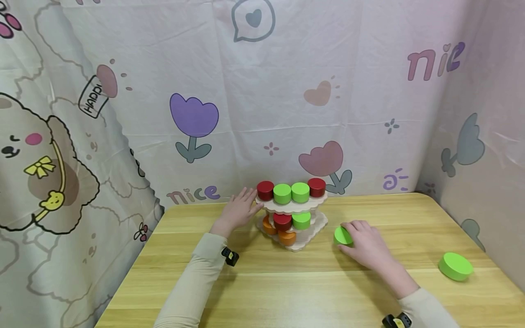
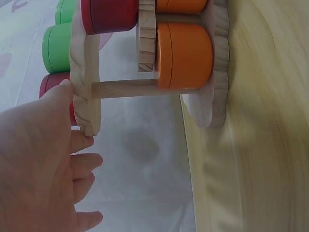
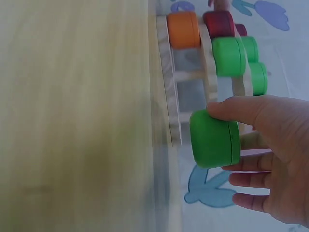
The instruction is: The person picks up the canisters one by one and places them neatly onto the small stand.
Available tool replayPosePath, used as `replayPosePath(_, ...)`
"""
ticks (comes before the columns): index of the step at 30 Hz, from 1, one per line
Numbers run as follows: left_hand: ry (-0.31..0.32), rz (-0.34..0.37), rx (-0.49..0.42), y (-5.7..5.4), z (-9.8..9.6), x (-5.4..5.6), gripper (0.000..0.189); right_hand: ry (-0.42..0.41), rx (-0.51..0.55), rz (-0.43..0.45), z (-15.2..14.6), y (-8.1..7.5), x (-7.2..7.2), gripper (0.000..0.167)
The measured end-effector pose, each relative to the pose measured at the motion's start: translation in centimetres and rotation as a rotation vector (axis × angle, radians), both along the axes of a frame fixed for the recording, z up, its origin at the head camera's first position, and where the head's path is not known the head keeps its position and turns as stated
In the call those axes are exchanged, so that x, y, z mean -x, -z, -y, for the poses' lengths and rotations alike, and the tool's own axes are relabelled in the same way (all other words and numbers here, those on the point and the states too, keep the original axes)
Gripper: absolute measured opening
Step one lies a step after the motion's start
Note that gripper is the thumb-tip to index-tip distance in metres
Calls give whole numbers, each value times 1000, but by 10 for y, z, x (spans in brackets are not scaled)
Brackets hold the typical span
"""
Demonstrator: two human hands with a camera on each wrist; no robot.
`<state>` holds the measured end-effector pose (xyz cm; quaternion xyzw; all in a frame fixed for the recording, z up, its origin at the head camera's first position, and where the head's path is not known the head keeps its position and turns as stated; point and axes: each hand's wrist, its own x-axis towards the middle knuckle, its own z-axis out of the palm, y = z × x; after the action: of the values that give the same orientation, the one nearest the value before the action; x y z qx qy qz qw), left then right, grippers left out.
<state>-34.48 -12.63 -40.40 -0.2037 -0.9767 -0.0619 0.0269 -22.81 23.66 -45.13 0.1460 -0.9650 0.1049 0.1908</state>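
Note:
A three-tier wooden rack with scalloped edges (image 1: pixel 296 207) stands on the table. Its top tier carries red round blocks (image 1: pixel 316 187) and green ones (image 1: pixel 300 192). Red, green and orange blocks (image 1: pixel 287 238) sit on the lower tiers. My left hand (image 1: pixel 236 211) is at the rack's left end, fingers extended and spread. In the left wrist view, its thumb lies against the end red block (image 2: pixel 54 83) at the top tier's edge. To the rack's right, my right hand (image 1: pixel 366 243) pinches a green round block (image 3: pixel 212 139) between thumb and fingers, apart from the tiers.
Another green round block (image 1: pixel 455 266) lies toward the right edge of the wooden table (image 1: pixel 287 291). A printed cloth (image 1: pixel 262 82) hangs right behind the table, with more of it along the left and right sides.

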Motion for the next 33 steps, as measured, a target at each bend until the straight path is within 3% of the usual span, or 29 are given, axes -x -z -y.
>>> replayPosePath(22, -5, 33, -31, 0, 0, -1, 70, -17, 40, 28, 58, 6, 12, 67)
replayPosePath(28, -9, 38, -23, 1, 1, 1, 70, -47, 103, 24, 67, 9, 12, 72)
replayPosePath(33, -7, 37, -24, 4, 2, 2, 71, -51, 117, 21, 72, 9, 11, 63)
